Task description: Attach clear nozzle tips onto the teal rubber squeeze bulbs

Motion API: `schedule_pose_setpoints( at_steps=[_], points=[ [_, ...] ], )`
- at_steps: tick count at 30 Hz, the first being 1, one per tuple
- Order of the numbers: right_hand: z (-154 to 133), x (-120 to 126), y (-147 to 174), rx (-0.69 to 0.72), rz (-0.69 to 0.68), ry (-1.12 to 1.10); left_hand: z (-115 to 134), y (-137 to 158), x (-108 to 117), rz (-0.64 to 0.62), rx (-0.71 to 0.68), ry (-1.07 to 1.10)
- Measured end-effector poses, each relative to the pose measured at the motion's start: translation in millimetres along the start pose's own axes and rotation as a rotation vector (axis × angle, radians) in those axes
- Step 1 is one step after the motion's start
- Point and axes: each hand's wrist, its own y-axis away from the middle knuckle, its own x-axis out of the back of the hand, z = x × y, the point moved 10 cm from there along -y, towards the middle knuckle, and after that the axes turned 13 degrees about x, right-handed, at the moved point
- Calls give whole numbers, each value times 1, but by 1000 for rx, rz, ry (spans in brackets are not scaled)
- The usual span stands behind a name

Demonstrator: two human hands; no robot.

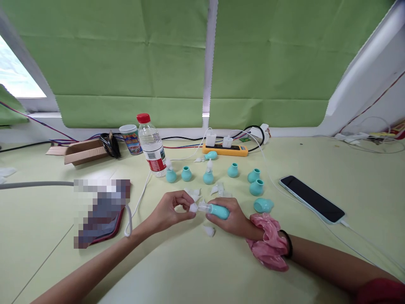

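Currently, from my end, I see the left hand (173,210) pinching a small white tip (193,207) between thumb and forefinger. The right hand (232,217) is wrapped around a teal bulb (220,211), its clear nozzle (204,207) pointing at that tip. Both pieces are held just above the table (205,270), in front of the wearer; I cannot tell whether tip and nozzle touch.

My main worry is alignment. If the nozzle tilts while the two are pressed together, I expect the tip to skew or fold, since it looks thin and soft. The pinch covers little of it, so a sideways push could pop it free, and it might get lost among the similar loose tips (209,230) nearby. Too hard a squeeze on the bulb, which I judge to be pliable, could loosen the nozzle at its seat.

Around the hands, I mind the right wrist: the lying bulb (263,205) is near the pink scrunchie (268,240), and a backward swing could send it rolling. On the other side, a white cable (128,228) loops down to the left forearm, where a sharp pull could snag it.
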Motion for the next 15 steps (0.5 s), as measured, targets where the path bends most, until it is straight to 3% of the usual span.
schedule_pose_setpoints(
  at_steps=[7,15],
  points=[
    [-7,-12,0,-9,-166,-11,-12,-2,-13,-252,119,48],
    [-4,-15,4,-82,-169,-35,-11,-1,-13,-310,114,36]
  ],
)
